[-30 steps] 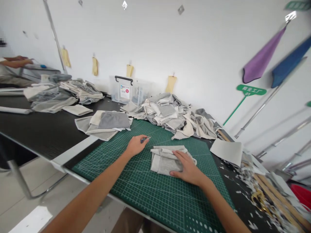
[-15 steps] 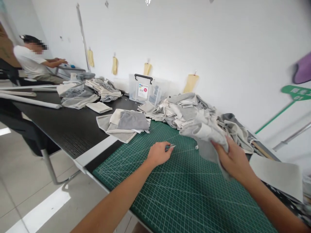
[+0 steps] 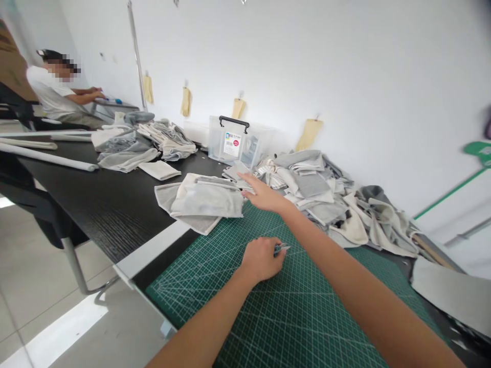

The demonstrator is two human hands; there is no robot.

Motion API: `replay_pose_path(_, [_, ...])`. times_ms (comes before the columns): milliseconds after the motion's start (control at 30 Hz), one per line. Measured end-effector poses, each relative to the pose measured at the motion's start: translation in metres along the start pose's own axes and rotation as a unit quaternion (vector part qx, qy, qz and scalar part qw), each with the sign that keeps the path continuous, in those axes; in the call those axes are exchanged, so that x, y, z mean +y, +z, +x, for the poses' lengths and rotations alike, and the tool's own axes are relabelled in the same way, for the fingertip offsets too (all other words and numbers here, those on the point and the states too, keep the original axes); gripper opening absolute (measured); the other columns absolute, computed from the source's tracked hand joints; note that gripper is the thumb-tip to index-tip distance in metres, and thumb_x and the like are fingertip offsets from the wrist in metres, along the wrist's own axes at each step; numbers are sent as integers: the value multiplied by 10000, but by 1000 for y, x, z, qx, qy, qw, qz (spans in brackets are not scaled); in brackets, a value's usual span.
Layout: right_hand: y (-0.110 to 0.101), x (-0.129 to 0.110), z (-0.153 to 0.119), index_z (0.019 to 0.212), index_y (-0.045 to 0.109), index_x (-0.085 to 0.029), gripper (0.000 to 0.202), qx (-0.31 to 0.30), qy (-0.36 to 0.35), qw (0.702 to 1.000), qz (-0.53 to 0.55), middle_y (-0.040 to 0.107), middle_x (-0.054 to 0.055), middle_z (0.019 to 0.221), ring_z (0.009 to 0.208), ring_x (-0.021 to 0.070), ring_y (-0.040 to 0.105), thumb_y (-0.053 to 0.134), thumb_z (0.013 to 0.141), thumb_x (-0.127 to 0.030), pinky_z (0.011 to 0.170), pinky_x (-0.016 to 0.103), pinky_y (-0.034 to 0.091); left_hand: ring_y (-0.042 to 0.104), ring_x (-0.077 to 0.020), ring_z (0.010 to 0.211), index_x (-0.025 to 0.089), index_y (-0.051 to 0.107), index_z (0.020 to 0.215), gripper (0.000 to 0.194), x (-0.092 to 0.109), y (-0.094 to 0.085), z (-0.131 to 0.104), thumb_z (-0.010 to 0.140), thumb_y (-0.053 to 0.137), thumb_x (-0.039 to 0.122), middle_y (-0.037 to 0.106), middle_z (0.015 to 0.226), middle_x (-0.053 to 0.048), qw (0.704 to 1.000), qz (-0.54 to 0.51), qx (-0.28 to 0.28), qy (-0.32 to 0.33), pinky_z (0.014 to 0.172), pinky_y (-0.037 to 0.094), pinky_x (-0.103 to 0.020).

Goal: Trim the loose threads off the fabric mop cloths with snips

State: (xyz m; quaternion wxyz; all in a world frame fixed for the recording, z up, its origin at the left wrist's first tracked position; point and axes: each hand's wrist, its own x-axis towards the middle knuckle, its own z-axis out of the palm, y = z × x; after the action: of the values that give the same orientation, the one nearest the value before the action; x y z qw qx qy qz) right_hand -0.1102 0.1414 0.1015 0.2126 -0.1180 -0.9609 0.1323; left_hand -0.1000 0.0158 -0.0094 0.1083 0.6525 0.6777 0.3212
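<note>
My left hand (image 3: 264, 259) is closed above the green cutting mat (image 3: 326, 296). A small tool with a pointed metal tip, apparently thread snips (image 3: 283, 248), pokes out of its fingers. Farther forward, my right hand (image 3: 264, 194) is open with its fingers stretched out, beside the right end of a low stack of cloth pieces (image 3: 207, 199). A pale grey cloth lies on top of that stack, which rests partly on the mat's far left edge and partly on the black table. Nothing shows in the right hand.
A large heap of grey and cream cloths (image 3: 314, 184) lies along the wall side. Behind stands a clear plastic box (image 3: 218, 140). More cloth piles (image 3: 126, 148) and white rolls (image 3: 49, 157) are at the left. A person (image 3: 57, 92) sits at the far left. A chair (image 3: 42, 199) stands by the table.
My right hand has moved left from the heap to the stack and let go of the grey cloth, which now lies on top. My left hand still grips the tool.
</note>
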Motion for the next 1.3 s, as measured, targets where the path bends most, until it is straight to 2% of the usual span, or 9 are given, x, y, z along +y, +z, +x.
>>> replay_pose_path(100, [-27,12,-64,1301,519,-232,427,33,35,999,-4,553,59,1339,1252,202,491,377,898,-204,1088,441,341,656,-245,898,279,668,1058,339,1,0,-1,887,446,470,719,972,-37,1000,13,-3,10,781,494,-348])
replay_pose_path(267, [-64,37,-200,1222,587,-221,387,61,179,979,-82,619,91,1245,1173,265,557,452,860,-249,1034,500,403,656,-243,897,298,676,1044,312,3,1,-3,876,473,466,721,962,-23,1000,12,0,6,780,488,-339])
replay_pose_path(433, [-43,30,-307,1279,536,-276,400,50,255,962,-86,580,77,1299,1220,260,526,440,894,-326,1055,505,396,654,-256,922,285,679,1071,338,6,1,-3,883,467,470,724,972,-35,1000,3,18,3,800,482,-344])
replay_pose_path(567, [-13,14,-333,1342,485,-238,437,17,288,953,-86,436,73,1445,1358,245,364,366,940,-362,1137,517,255,662,-223,886,271,681,1076,342,5,1,-2,888,469,462,727,939,-35,999,-25,28,-5,794,475,-297])
replay_pose_path(733, [-7,18,-315,1250,566,-233,377,109,268,953,-89,549,79,1327,1248,236,494,385,930,-318,1084,457,366,660,-212,835,282,682,1064,325,3,4,2,879,481,458,728,910,-22,999,-41,28,-6,781,467,-293])
replay_pose_path(867, [-35,50,-260,1156,599,-208,325,242,228,935,-124,625,102,1174,1129,246,560,423,885,-244,1012,434,422,657,-202,804,293,680,1070,331,2,5,3,877,476,467,729,916,-11,998,-64,15,-11,775,469,-286])
replay_pose_path(1133, [-142,206,-73,1309,434,-70,602,336,202,895,-212,524,190,1259,1143,277,495,542,728,-186,1024,431,369,659,-215,888,352,673,1080,331,-3,9,8,872,456,490,721,1018,15,991,-118,-8,-64,826,504,-312])
replay_pose_path(1233, [-160,262,-25,1388,312,-50,784,309,223,895,-233,427,219,1379,1253,310,401,609,682,-217,1057,459,311,655,-223,958,388,661,1103,365,-13,18,13,846,453,543,697,1106,26,988,-120,-51,-77,872,515,-318])
replay_pose_path(1300, [-163,283,-2,1341,398,-76,727,268,238,901,-244,506,198,1323,1226,318,436,629,668,-222,1044,472,308,668,-228,944,411,651,1116,373,-21,26,17,823,469,552,692,1123,39,984,-119,-101,-88,838,541,-316])
